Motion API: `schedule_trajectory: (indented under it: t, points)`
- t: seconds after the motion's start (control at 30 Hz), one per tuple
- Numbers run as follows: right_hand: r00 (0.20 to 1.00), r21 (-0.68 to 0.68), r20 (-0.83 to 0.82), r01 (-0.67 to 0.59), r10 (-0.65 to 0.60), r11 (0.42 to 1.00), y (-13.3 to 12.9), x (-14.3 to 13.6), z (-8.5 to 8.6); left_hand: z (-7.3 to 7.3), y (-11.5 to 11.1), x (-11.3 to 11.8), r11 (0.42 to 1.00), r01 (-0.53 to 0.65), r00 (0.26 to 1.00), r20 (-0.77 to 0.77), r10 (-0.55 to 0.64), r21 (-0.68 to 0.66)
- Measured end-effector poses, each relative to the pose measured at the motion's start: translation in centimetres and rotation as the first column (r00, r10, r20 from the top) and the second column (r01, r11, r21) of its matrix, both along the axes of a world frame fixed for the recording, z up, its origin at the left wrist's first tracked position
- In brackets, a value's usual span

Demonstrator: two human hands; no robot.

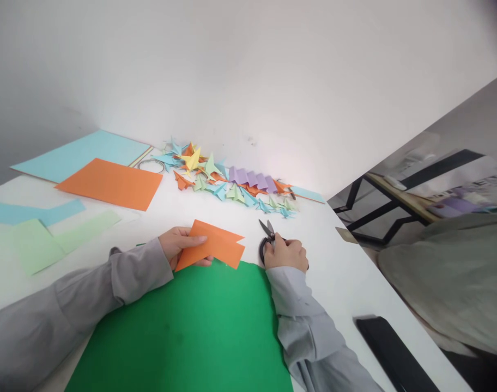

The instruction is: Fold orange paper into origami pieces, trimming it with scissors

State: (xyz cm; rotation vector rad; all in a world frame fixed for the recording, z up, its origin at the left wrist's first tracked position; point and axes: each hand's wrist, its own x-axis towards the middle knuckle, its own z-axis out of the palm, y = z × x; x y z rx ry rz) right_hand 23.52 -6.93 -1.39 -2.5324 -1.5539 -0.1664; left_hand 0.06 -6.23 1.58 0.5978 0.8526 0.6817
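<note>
My left hand [186, 247] is closed on a folded orange paper [216, 243], thumb on top and fingers beneath, above the far edge of a green sheet [191, 326]. The paper has a notch at its right end. To the right, my right hand [287, 253] is closed round the handles of dark scissors [267, 231] at the white table. Their blades are slightly apart and point away from me, clear of the paper.
Folded paper pieces [211, 171] and a pleated purple strip [252, 178] lie along the wall. Orange [111, 184], blue [85, 152] and light green sheets [40, 245] are at the left. A black object [391, 348] lies near the right edge, beside a person [453, 272].
</note>
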Motion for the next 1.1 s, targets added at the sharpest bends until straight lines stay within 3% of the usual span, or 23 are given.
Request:
schedule_trajectory:
  t: [0.1, 0.17, 0.23, 0.3, 0.33, 0.4, 0.47, 0.63, 0.73, 0.8, 0.83, 0.93, 0.97, 1.03, 1.1]
  points:
    - [1.0, 0.072, -0.003, -0.005, 0.005, 0.997, -0.1, 0.1, 0.0, -0.1, -0.1, 0.0, 1.0, -0.021, 1.0, -0.009, 0.021, 0.003]
    - [0.995, 0.223, -0.034, -0.082, 0.092, 0.971, -0.2, 0.1, -0.1, -0.3, 0.0, 0.0, 1.0, -0.02, 1.0, 0.001, 0.02, 0.021]
    - [0.938, 0.464, -0.104, -0.247, 0.33, 0.851, -0.4, -0.4, -0.1, -0.7, 0.0, -0.1, 0.999, -0.008, 1.0, 0.014, 0.007, 0.052]
    - [0.751, 0.676, -0.188, -0.369, 0.634, 0.638, -0.9, -1.4, -0.1, -1.0, -0.1, -0.1, 0.995, 0.02, 1.0, 0.017, -0.022, 0.093]
    - [0.624, 0.696, -0.279, -0.393, 0.73, 0.601, -1.1, -2.0, 0.0, -1.2, -0.2, -0.1, 0.992, 0.042, 0.999, 0.015, -0.044, 0.117]
    - [0.4, 0.679, -0.469, -0.407, 0.788, 0.611, -1.8, -3.2, 0.2, -1.7, -0.3, 0.0, 0.979, 0.096, 0.995, 0.005, -0.099, 0.181]
    - [0.297, 0.673, -0.55, -0.397, 0.781, 0.624, -2.2, -4.1, 0.3, -2.2, -0.4, 0.0, 0.954, 0.14, 0.99, -0.01, -0.143, 0.267]
    - [0.363, 0.612, -0.708, -0.112, 0.606, 0.783, -2.1, -4.2, 0.2, -2.7, 0.5, -0.6, 0.911, 0.19, 0.98, -0.125, -0.154, 0.365]
    - [0.367, 0.574, -0.765, 0.016, 0.529, 0.819, -1.5, -3.8, -0.2, -1.6, 1.8, -2.1, 0.861, 0.264, 0.934, -0.338, -0.115, 0.434]
    - [0.349, 0.552, -0.79, 0.046, 0.505, 0.833, -1.3, -3.7, -0.4, -0.3, 2.8, -3.7, 0.814, 0.333, 0.836, -0.549, -0.02, 0.476]
    - [0.347, 0.548, -0.791, 0.039, 0.503, 0.836, -1.2, -3.7, -0.4, 0.3, 3.2, -4.6, 0.764, 0.387, 0.762, -0.646, 0.051, 0.516]
    - [0.384, 0.562, -0.758, -0.024, 0.527, 0.827, -1.2, -3.8, -0.6, 2.0, 4.4, -7.9, 0.526, 0.647, 0.431, -0.834, 0.344, 0.551]
    - [0.397, 0.568, -0.745, -0.043, 0.536, 0.822, -1.2, -3.8, -0.6, 2.3, 4.7, -9.1, 0.498, 0.714, 0.304, -0.858, 0.414, 0.493]
    - [0.407, 0.572, -0.735, -0.06, 0.543, 0.818, -1.2, -3.8, -0.6, 2.6, 5.1, -11.5, 0.518, 0.775, 0.069, -0.863, 0.5, 0.362]
    - [0.396, 0.568, -0.742, -0.059, 0.542, 0.821, -1.3, -3.9, -0.5, 2.8, 5.2, -13.5, 0.597, 0.73, -0.08, -0.826, 0.557, 0.332]
